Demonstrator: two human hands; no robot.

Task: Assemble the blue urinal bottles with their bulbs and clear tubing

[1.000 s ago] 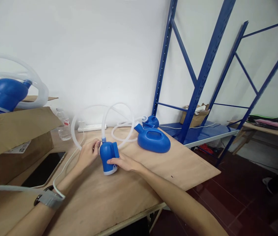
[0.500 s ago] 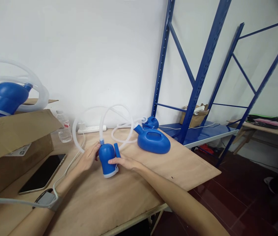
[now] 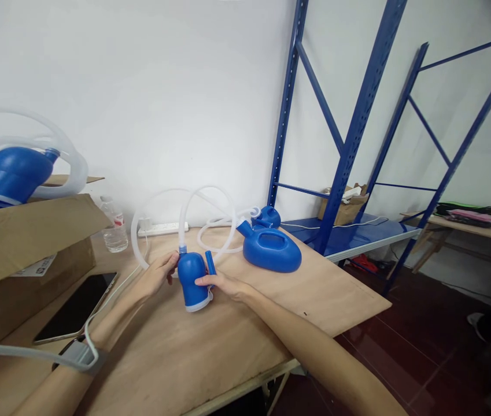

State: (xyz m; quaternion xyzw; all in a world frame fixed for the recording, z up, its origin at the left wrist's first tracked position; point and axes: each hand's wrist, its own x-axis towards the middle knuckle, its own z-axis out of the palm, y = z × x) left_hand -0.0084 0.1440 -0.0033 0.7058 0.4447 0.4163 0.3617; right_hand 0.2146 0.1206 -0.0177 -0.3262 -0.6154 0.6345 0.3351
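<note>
A blue cup-like part (image 3: 192,277) with a white rim is tilted above the table, its rim end facing down. My right hand (image 3: 223,285) grips its right side by the blue handle (image 3: 210,263), thumb across the front. At its upper left, my left hand (image 3: 162,270) has its fingers closed at the neck, where a clear hose (image 3: 182,225) joins; the fingertips are partly hidden. The hose loops behind toward a blue jug (image 3: 272,249) lying on the tabletop (image 3: 210,364). Behind the jug is another blue part (image 3: 266,216).
On the left, a cardboard box (image 3: 32,231) holds more blue parts and hoses. A tablet (image 3: 76,306), water bottle (image 3: 115,225) and white power strip (image 3: 163,229) are nearby. A cable crosses my left wrist. Blue shelving (image 3: 349,144) stands at the right.
Both hands and the blue cup-like part have shifted slightly right. The handle leans more to the left at its top, and the cable over my left wrist has moved a little.
</note>
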